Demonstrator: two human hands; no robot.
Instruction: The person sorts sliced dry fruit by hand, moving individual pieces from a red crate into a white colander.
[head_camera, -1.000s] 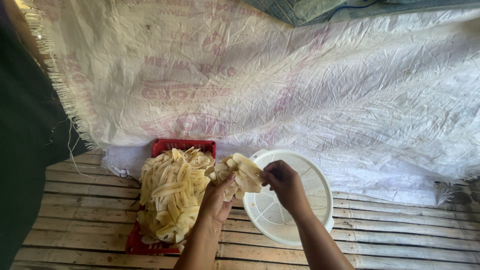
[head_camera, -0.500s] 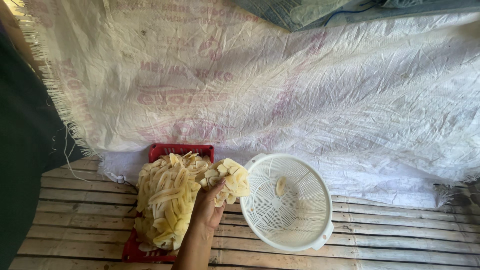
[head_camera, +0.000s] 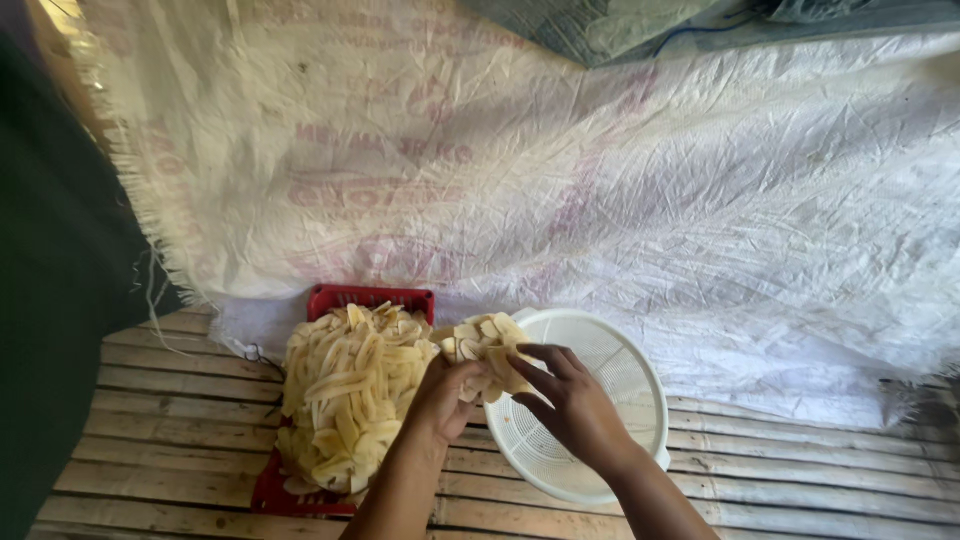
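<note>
My left hand (head_camera: 442, 398) holds up a bunch of pale yellow banana slices (head_camera: 487, 345) between a red basket and a white colander. My right hand (head_camera: 572, 402) reaches in from the right, its fingers pinching one slice of that bunch over the colander's near-left rim. The red basket (head_camera: 370, 296) on the left is heaped with a pile of long thin slices (head_camera: 345, 395). The white slotted colander (head_camera: 610, 400) sits tilted on the slats to the right of the basket.
A large white woven plastic sheet (head_camera: 560, 180) with faded pink print covers the ground beyond the basket. Bamboo slats (head_camera: 800, 480) form the floor under everything. A dark cloth (head_camera: 55, 330) hangs along the left edge.
My right hand had left the view half a second ago and has come back to the bunch of slices. The colander now lies further under my right hand.
</note>
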